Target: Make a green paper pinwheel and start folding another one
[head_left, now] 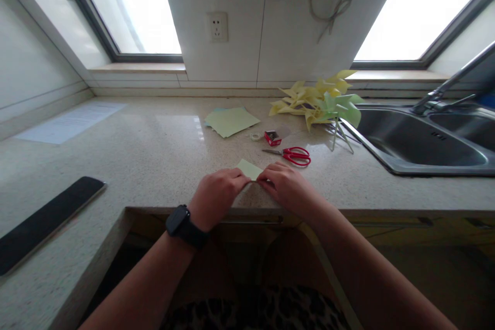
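Note:
A small pale green paper sheet [249, 168] lies on the stone counter [154, 154] near its front edge. My left hand [216, 193], with a black watch on the wrist, pinches the paper's near left side. My right hand [284, 185] presses its near right side with the fingertips. Both hands meet at the paper's near corner, and only its far corner shows between them. Red-handled scissors [292, 154] lie just beyond my right hand.
A stack of green paper [231, 121] lies further back. A small red box [273, 137] and a tape roll [255, 136] sit near it. Yellow and green paper pinwheels [319, 100] pile beside a steel sink [417, 139]. A black strip [42, 221] rests at left.

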`<act>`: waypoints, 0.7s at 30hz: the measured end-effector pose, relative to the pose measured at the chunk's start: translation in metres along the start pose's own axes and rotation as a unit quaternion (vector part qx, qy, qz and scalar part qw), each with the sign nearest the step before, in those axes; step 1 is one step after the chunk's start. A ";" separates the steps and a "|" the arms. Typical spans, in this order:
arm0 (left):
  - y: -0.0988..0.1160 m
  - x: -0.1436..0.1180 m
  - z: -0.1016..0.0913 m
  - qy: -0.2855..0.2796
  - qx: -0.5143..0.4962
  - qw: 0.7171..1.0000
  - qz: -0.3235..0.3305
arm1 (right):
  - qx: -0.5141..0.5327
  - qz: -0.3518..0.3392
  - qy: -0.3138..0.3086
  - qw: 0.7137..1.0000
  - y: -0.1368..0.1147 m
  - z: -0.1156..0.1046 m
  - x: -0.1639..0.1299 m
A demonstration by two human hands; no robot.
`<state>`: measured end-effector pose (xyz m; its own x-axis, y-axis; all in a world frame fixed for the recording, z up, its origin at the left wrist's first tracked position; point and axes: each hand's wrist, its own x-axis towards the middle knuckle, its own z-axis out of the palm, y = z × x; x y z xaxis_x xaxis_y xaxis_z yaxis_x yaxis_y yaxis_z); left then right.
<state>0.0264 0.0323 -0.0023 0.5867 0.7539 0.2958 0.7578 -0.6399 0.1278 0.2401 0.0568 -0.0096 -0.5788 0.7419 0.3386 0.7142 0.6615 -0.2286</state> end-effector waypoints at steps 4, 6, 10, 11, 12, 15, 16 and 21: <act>0.009 -0.012 -0.001 -0.007 -0.016 1.000 -0.016 | 0.012 -0.022 -0.012 1.000 -0.009 -0.003 -0.014; 0.014 -0.021 -0.001 -0.011 -0.030 0.999 -0.022 | 0.019 -0.030 -0.016 0.999 -0.016 -0.005 -0.024; 0.018 -0.039 -0.003 0.013 -0.064 0.998 -0.024 | 0.021 -0.038 -0.020 0.999 -0.024 -0.006 -0.039; 0.017 -0.042 -0.003 0.025 -0.066 0.997 -0.028 | 0.020 -0.040 -0.021 0.999 -0.025 -0.007 -0.040; 0.016 -0.045 -0.003 0.037 -0.068 0.997 -0.031 | 0.020 -0.041 -0.020 0.999 -0.025 -0.007 -0.041; 0.013 -0.052 -0.002 0.049 -0.066 0.996 -0.044 | 0.020 -0.049 -0.017 0.998 -0.026 -0.006 -0.041; 0.013 -0.054 -0.001 0.051 -0.065 0.996 -0.046 | 0.018 -0.051 -0.014 0.998 -0.026 -0.005 -0.041; 0.015 -0.062 0.006 0.071 -0.055 0.995 -0.041 | 0.016 -0.051 0.013 0.998 -0.026 0.001 -0.050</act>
<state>0.0035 -0.0227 -0.0245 0.4718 0.7805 0.4102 0.7610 -0.5954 0.2577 0.2500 0.0029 -0.0211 -0.6375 0.6675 0.3847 0.6392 0.7370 -0.2197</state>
